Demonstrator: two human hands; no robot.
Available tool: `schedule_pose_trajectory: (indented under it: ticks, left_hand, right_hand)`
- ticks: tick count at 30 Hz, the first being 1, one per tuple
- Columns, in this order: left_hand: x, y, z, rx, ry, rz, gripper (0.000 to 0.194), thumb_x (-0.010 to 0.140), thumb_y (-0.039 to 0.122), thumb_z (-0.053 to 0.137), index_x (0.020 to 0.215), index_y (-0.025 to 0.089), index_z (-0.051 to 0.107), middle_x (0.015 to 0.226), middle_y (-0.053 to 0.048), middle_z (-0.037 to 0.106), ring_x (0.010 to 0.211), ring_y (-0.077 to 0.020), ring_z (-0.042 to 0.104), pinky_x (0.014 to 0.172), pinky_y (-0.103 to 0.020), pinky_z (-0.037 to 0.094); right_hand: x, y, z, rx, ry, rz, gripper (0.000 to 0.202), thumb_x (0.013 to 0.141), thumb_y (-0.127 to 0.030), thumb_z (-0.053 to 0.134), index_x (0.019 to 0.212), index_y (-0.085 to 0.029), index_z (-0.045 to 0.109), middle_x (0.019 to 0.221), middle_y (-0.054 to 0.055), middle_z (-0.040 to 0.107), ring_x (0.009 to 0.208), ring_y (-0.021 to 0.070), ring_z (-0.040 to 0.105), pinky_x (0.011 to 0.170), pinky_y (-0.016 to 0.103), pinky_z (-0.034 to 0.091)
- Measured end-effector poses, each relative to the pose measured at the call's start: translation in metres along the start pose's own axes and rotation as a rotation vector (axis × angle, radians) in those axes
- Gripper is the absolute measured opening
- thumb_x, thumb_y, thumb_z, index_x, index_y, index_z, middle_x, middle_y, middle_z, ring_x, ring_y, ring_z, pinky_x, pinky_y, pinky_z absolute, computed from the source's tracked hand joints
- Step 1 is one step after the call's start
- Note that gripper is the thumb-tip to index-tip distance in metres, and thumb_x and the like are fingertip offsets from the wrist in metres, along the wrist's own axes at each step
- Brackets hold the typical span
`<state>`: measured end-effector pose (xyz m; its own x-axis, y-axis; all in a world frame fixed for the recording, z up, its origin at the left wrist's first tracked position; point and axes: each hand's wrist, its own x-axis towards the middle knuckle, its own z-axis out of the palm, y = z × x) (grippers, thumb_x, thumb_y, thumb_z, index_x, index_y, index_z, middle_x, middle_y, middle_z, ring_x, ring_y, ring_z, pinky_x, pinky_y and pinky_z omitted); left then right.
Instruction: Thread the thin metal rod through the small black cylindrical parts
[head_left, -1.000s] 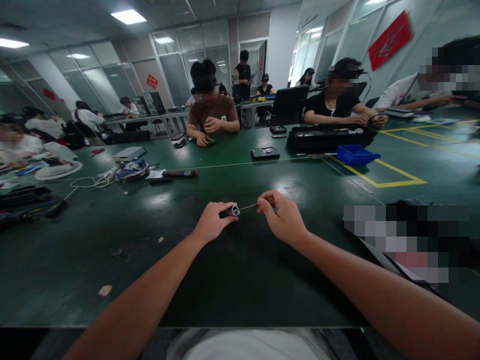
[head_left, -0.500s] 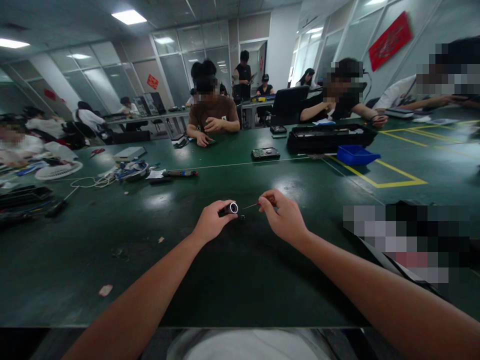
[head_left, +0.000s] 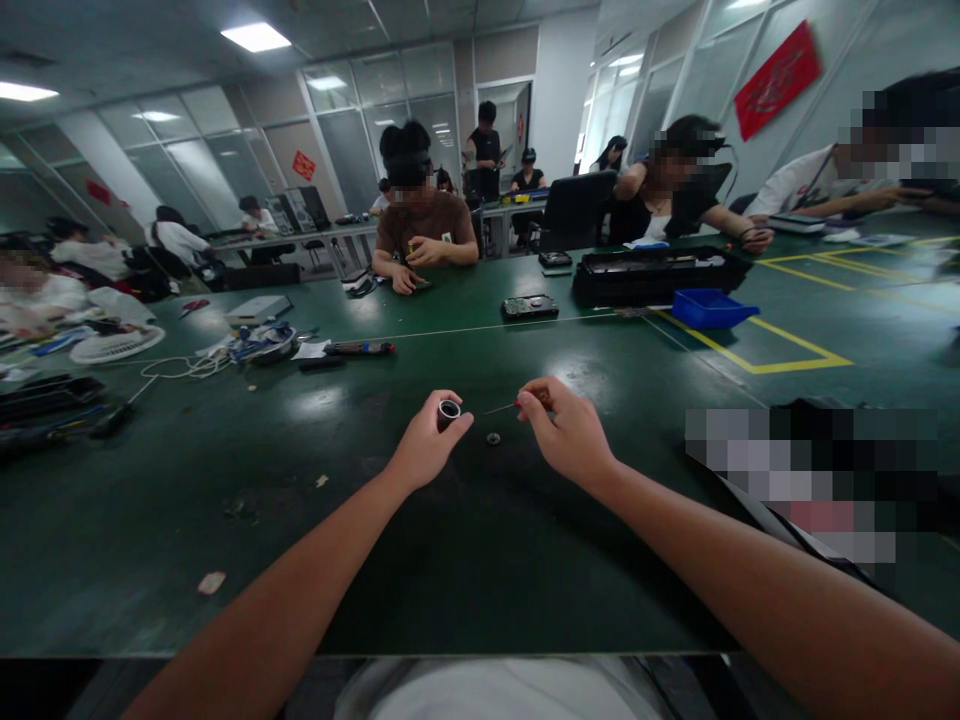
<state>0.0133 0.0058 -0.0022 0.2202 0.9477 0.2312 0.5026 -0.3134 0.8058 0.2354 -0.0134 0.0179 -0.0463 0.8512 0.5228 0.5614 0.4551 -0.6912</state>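
My left hand (head_left: 430,440) is closed round a short dark tube (head_left: 449,411) with a bright ring at its rim. The tube's open end faces up toward me, and its inside looks dark. In my right hand (head_left: 564,428) is a thin screwdriver (head_left: 501,408) with a red collar, its shaft pointing left toward the tube without touching it. Most of its handle is hidden by my fingers. On the green table between and just below the hands lies a small round metallic part (head_left: 493,439), apart from both.
Farther off on the table (head_left: 420,600) lie a hard drive (head_left: 530,306), a blue bin (head_left: 712,308), a long black housing (head_left: 660,274) and a pen-like tool (head_left: 360,348). Cables (head_left: 262,342) lie to the left. A person (head_left: 427,225) sits opposite, handling something small.
My left hand has turned the tube so its open end tips upward, slightly to the left. The small round part now shows more fully on the table. My right hand stays nearly still.
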Motion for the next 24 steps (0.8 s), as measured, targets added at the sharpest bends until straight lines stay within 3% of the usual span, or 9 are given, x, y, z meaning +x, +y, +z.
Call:
schedule_pose_trajectory:
  ticks: [3,7,15,20,24]
  left_hand:
    - [-0.002,0.013,0.001,0.191,-0.134,0.051,0.031,0.089,0.047,0.059,0.108,0.022,0.060,0.092,-0.003,0.064,0.078,-0.0192,0.059,0.070,-0.031,0.046]
    - [0.001,0.017,0.007,0.384,-0.278,0.156,0.025,0.090,0.036,0.060,0.109,0.021,0.064,0.106,-0.006,0.066,0.093,-0.0237,0.062,0.078,-0.035,0.048]
    - [0.012,0.018,0.024,0.790,-0.381,0.262,0.035,0.094,0.037,0.050,0.125,0.024,0.061,0.111,-0.008,0.064,0.095,-0.0265,0.065,0.073,-0.035,0.051]
    - [0.018,0.022,0.022,0.833,-0.445,0.257,0.030,0.095,0.038,0.047,0.117,0.025,0.063,0.110,-0.007,0.063,0.093,-0.0243,0.064,0.071,-0.033,0.051]
    - [0.016,0.018,0.013,0.724,-0.421,0.247,0.028,0.094,0.038,0.050,0.115,0.024,0.061,0.110,-0.006,0.065,0.095,-0.0229,0.063,0.074,-0.032,0.049]
  right_hand:
    - [0.000,-0.001,0.000,0.006,0.004,0.005,0.014,0.095,-0.034,0.050,0.093,-0.022,0.059,0.073,0.002,0.070,0.072,0.0206,0.070,0.070,0.033,0.049]
    - [0.000,-0.001,-0.001,0.017,0.013,0.012,0.014,0.095,-0.033,0.049,0.093,-0.022,0.059,0.073,0.002,0.070,0.072,0.0204,0.070,0.070,0.033,0.049]
    - [0.001,0.000,-0.001,0.014,0.018,0.008,0.014,0.095,-0.031,0.050,0.094,-0.021,0.059,0.074,0.002,0.070,0.071,0.0188,0.070,0.068,0.030,0.049]
    - [0.001,-0.002,-0.001,0.003,0.014,0.001,0.012,0.095,-0.029,0.050,0.093,-0.020,0.059,0.072,0.001,0.069,0.069,0.0181,0.069,0.068,0.030,0.048]
    - [0.001,-0.002,-0.002,0.008,0.010,0.002,0.013,0.096,-0.030,0.050,0.094,-0.020,0.059,0.071,0.001,0.069,0.068,0.0179,0.068,0.067,0.030,0.047]
